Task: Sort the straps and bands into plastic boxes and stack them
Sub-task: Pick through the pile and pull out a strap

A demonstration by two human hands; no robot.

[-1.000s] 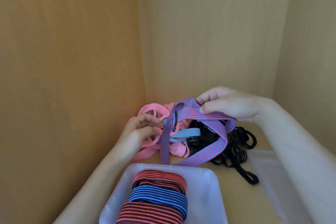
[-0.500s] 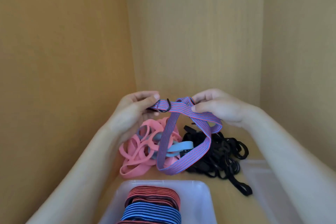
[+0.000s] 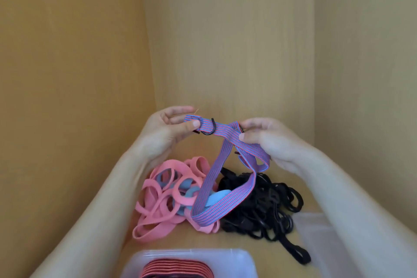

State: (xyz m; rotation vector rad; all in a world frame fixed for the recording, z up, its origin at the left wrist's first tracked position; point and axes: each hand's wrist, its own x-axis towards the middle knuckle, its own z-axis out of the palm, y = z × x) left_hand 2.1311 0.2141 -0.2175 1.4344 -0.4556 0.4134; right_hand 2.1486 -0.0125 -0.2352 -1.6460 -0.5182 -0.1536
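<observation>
Both hands have lifted since half a second ago, so the blue-and-red striped strap (image 3: 212,187) now stretches flatter between them, well above the pink bands (image 3: 158,196). My left hand (image 3: 167,135) has its fingers pinching the strap's end beside the black hook (image 3: 208,127). My right hand (image 3: 268,142) has its fingers pinching it further along, and the slack loops down onto the pink bands. Black straps (image 3: 259,205) lie just right of the pink bands, and the clear box (image 3: 243,257) holding a red striped strap (image 3: 178,268) sits in front of them, nearer me
</observation>
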